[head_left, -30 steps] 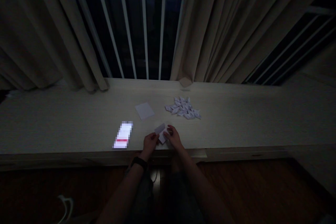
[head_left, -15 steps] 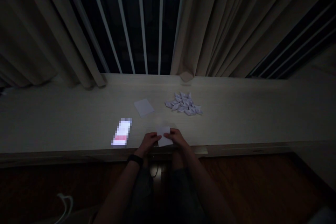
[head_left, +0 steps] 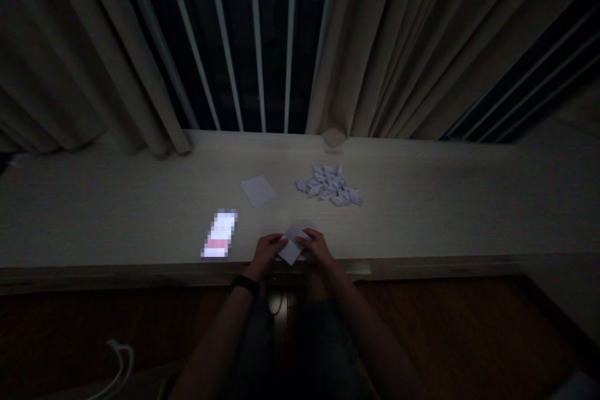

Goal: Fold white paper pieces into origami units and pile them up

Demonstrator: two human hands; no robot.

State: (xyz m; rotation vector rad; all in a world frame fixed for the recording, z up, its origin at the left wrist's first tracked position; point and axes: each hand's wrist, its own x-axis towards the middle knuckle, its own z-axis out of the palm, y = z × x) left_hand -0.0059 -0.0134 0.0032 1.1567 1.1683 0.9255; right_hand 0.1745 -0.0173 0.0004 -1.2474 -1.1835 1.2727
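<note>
Left hand: (head_left: 268, 250) closed at the left side of a small white square of paper (head_left: 291, 252), thumb on the upper face; fingers beneath mostly hidden.
Right hand: (head_left: 317, 245) closed on the opposite side of the same paper, thumb likewise on top, knuckles bent.
Paper in hand: between the two hands, at the front edge of the long pale wood-grain ledge (head_left: 422, 206); turned cornerwise, one corner pointing toward the body. Upper part greyer, lower part brighter. Cannot tell whether it touches the ledge.
Folded pieces: a cluster of small pointed white paper pieces (head_left: 330, 185), beyond the right hand, crowded and overlapping; too many and too dim to count.
Flat paper: a plain white square of paper (head_left: 259, 190) lying on the ledge, beyond the left hand, left of the cluster and apart from it. Single sheet or stack, cannot tell.
Bright screen: a glowing white slanted rectangle with a pink band (head_left: 220, 234), blurred into blocks, on the ledge left of the left hand.
Left wrist: black band (head_left: 245, 285).
Window side: beige hanging curtains (head_left: 375, 44), white upright bars (head_left: 257, 44) against dark glass.
Floor: reddish-brown, dim (head_left: 435, 325).
</note>
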